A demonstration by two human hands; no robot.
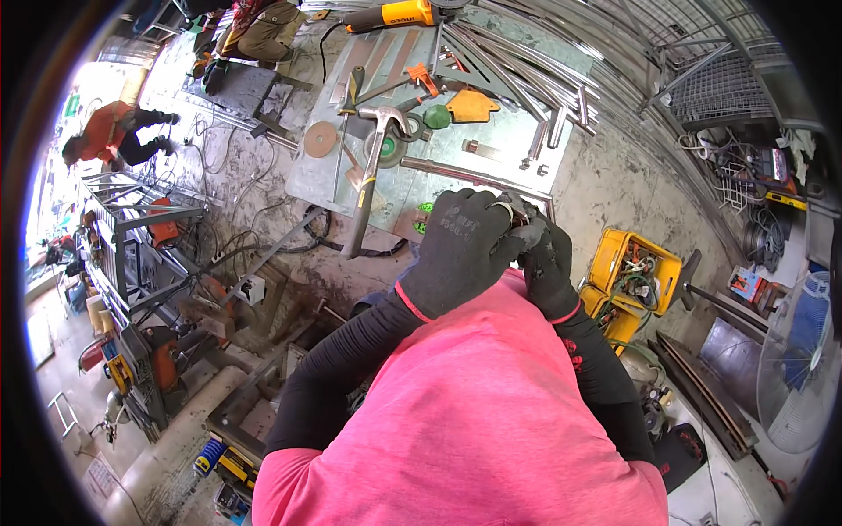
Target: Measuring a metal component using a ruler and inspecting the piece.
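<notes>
Both hands wear black gloves with red cuffs and meet in front of my chest. My left hand (463, 250) has its fingers curled closed around something small, and a pale, ring-like edge shows by its fingertips. My right hand (550, 273) is closed on the same spot from the other side. The gloves hide most of what is between them, so I cannot make out its kind. Just beyond the hands lies a metal bar (465, 174) on a pale sheet-metal surface (517, 140). A claw hammer (372, 171) rests to their left, its handle pointing toward me.
A yellow angle grinder (395, 16), an orange magnet square (472, 106), a brown disc (321, 139) and metal tubes (500, 61) lie farther off. An open yellow toolbox (671, 272) stands at right, near a fan (802, 359). Metal frames (123, 237) and another person (114, 136) are at left.
</notes>
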